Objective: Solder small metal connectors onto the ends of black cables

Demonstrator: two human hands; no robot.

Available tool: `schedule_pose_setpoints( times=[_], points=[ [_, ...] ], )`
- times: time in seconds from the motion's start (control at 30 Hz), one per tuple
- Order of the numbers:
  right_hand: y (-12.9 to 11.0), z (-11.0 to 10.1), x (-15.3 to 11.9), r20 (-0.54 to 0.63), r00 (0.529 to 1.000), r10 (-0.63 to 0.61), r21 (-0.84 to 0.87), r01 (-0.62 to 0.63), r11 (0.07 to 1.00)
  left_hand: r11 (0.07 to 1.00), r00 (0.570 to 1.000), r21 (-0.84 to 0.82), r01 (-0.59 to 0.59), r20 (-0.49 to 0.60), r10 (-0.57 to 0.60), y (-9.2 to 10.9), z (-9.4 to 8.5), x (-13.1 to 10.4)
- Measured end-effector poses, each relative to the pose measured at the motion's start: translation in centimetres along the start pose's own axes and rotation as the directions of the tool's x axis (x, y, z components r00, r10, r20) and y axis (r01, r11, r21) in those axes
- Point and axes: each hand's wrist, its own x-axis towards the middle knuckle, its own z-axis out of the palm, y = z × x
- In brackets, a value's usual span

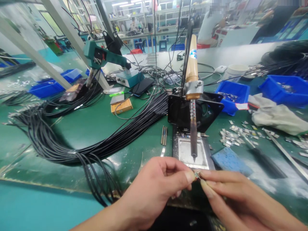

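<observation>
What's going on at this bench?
Someone's left hand and right hand pinch a small part between their fingers. An iron is clamped tip-down over the tray, just beyond the hands. Black cables lie bundled to the left, a blue sponge to the right.

I see a wooden-looking handle (192,65) above a dull, browned metal barrel (193,128). The tray (182,150) looks like shiny metal, the bins (282,93) smooth blue plastic, the sponge (231,160) rough and matt, the glove (276,117) soft pale cloth.
</observation>
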Motion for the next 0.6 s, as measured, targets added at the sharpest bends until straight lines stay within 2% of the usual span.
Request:
schedule_pose_setpoints(
  times=[0.2,0.4,0.6],
  points=[
    [0.0,0.1,0.2,0.006,1.0,0.017,0.004,-0.017,1.0,1.0,1.0,0.015,-0.011,-0.018,0.011,0.2,0.1,0.2],
    [0.3,-0.7,0.9,0.11,0.994,-0.012,-0.013,0.013,1.0,1.0,0.999,0.001,-0.014,-0.029,0.014,0.6,0.2,0.5],
    [0.3,-0.3,1.1,0.074,0.997,-0.002,-0.03,0.004,1.0,0.999,0.999,0.031,-0.018,-0.028,0.019,0.5,0.1,0.7]
  ],
)
